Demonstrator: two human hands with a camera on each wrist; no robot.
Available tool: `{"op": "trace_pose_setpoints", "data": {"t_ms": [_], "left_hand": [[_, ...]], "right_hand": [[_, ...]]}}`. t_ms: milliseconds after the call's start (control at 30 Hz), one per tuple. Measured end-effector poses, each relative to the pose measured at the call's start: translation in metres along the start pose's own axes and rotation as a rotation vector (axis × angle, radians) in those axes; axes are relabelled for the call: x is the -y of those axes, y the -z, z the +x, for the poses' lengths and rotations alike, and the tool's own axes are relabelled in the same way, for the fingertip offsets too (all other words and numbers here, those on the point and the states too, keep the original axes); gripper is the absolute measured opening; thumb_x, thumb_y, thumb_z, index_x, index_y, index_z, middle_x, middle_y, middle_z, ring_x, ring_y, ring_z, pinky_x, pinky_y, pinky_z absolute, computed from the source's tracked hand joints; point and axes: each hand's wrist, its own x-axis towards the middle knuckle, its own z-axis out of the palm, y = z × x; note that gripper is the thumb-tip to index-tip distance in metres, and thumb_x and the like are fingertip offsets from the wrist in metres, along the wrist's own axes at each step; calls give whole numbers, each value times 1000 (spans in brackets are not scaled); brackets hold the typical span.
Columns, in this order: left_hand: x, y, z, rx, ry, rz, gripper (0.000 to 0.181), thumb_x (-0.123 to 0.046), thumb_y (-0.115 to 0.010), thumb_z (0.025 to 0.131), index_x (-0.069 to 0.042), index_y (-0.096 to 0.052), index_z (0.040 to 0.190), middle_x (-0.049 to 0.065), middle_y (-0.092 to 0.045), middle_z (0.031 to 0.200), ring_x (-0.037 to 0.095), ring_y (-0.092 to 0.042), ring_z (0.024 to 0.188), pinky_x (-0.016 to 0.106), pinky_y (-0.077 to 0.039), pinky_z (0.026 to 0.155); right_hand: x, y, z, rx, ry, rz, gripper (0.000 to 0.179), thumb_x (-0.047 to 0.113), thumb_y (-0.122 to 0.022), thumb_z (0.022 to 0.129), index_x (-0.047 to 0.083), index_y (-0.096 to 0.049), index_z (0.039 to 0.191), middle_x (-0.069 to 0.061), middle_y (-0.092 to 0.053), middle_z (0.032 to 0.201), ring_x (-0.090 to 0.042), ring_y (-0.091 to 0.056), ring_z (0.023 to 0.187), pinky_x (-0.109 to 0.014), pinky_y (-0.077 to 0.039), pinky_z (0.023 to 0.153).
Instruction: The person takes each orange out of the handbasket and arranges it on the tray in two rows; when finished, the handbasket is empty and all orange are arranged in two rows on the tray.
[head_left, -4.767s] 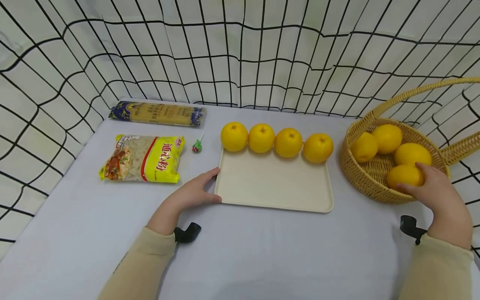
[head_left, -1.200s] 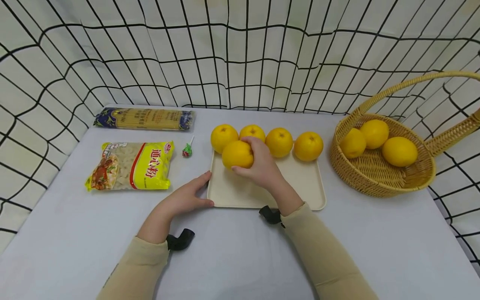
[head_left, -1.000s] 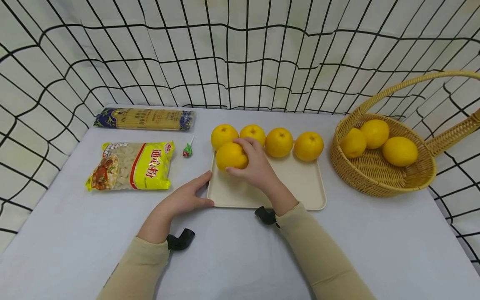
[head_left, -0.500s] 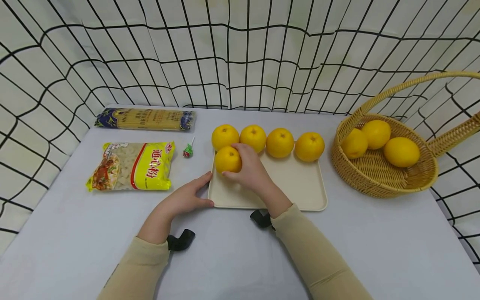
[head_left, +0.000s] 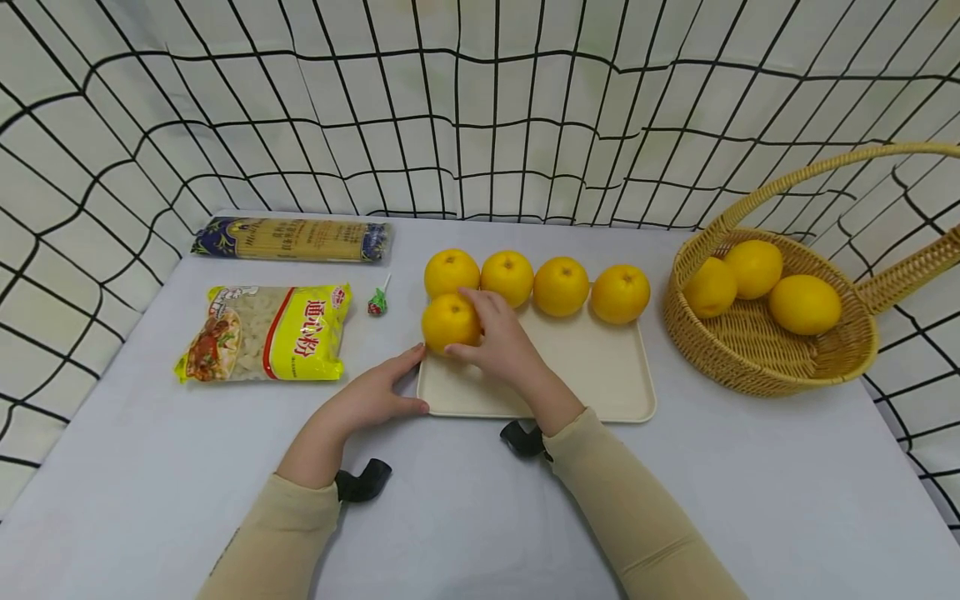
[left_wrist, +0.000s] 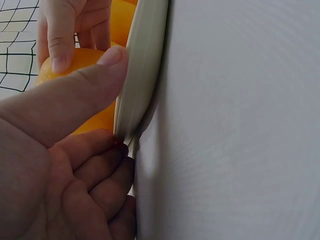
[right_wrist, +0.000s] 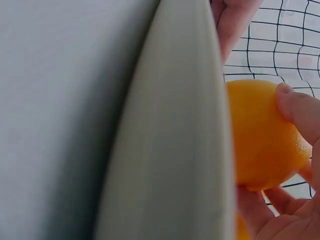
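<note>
My right hand [head_left: 506, 342] holds an orange [head_left: 448, 323] at the left end of the cream tray [head_left: 562, 367], thumb on its near side and fingers over its right. In the right wrist view this orange [right_wrist: 260, 135] sits between thumb and fingers, beyond the blurred tray edge. Just behind it, several oranges [head_left: 561, 287] line the tray's back edge. My left hand [head_left: 367, 404] grips the tray's front left corner; in the left wrist view its thumb tip lies against the tray rim [left_wrist: 145, 65], and its other fingers are partly curled by the edge.
At the right stands a wicker basket [head_left: 757, 379] with a tall handle and three oranges inside. Left of the tray lie a lollipop [head_left: 377, 302], a yellow bag of pasta [head_left: 262, 333] and a packet of noodles [head_left: 292, 239]. Black netting [head_left: 480, 125] rises behind the table.
An orange was taken from the basket by my right hand and brought left over the tray. Lately it moved further left and down to the tray's left end. My left hand stays put.
</note>
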Motion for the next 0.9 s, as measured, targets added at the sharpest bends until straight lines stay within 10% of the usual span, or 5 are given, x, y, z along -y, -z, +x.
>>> {"op": "trace_pose_setpoints", "data": {"t_ms": [700, 900], "left_hand": [[0, -1, 2, 0, -2, -4, 84, -31, -69, 79, -13, -21, 145, 7, -20, 152, 33, -18, 138, 54, -17, 111], [1, 0, 2, 0, -3, -12, 85, -30, -69, 78, -14, -20, 146, 7, -19, 152, 32, -17, 139, 53, -17, 111]], "right_hand": [[-4, 23, -13, 38, -23, 10, 85, 42, -71, 74, 15, -27, 142, -4, -31, 145, -20, -29, 134, -39, -25, 112], [-17, 71, -39, -148, 90, -28, 68, 32, -69, 79, 14, -38, 137, -6, -38, 142, -23, -34, 131, -42, -29, 110]]}}
